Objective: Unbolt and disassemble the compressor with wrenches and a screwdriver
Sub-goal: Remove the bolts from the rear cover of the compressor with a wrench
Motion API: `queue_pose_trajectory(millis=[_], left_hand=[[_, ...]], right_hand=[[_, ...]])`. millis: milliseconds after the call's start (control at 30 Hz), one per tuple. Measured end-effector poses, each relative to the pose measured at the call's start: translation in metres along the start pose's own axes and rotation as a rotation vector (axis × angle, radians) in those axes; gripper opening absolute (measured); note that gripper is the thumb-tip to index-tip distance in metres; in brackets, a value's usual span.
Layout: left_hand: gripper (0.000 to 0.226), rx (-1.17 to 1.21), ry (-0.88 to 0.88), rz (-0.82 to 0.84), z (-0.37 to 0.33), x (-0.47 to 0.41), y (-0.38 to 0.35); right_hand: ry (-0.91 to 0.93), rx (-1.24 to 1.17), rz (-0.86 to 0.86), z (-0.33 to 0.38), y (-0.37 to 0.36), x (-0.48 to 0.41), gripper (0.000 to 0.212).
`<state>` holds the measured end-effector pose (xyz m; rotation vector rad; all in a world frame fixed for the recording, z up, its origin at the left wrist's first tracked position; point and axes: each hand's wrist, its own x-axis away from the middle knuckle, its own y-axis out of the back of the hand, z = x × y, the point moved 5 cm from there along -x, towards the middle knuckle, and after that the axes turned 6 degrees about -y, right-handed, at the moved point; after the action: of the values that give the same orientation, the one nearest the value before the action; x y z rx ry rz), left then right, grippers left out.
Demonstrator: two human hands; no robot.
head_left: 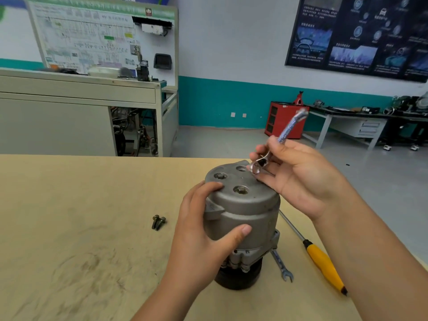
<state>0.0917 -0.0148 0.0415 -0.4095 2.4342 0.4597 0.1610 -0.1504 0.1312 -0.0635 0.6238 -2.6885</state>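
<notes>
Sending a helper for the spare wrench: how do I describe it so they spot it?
On the tan worktable, look beside the dark base of the upright grey compressor. The spare wrench lies flat there, between it and the yellow-handled screwdriver, open end nearest you; the other wrench is held in the right hand.

The left hand [203,230] and right hand [301,179] are bare, with short, plain fingernails. The left forearm [166,297] and right forearm [375,262] are bare up to the frame's edge.
</notes>
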Motion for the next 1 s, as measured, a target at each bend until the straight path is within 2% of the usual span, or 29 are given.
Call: queue_pose_trajectory(millis=[133, 267, 400, 667, 800, 1000], left_hand=[[0.069, 0.018, 0.002, 0.041, 0.001, -0.006, 0.0], [0.067, 0.018, -0.04, 0.087, 0.002, -0.013, -0.002], [0.066, 0.016, -0.082, 0.13, -0.001, -0.014, -0.007], [0.066, 0.063, -0.089, 0.147, 0.0, -0.004, -0.004], [0.066, 0.078, -0.099, 0.15, -0.001, -0.002, -0.003], [0.065, 0.099, -0.117, 0.133, 0.001, 0.0, -0.003]], right_hand=[[0.099, 0.211, -0.148, 0.005, 0.01, -0.001, 0.037], [0.182, 0.436, -0.229, 0.01, 0.017, 0.0, 0.015], [0.147, 0.606, -0.265, 0.01, 0.023, -0.005, 0.015], [0.018, 0.746, -0.198, 0.016, 0.03, -0.01, 0.021], [-0.071, 0.52, -0.102, 0.01, 0.027, -0.009, 0.022], [-0.151, 0.804, -0.051, 0.011, 0.021, -0.012, 0.022]])
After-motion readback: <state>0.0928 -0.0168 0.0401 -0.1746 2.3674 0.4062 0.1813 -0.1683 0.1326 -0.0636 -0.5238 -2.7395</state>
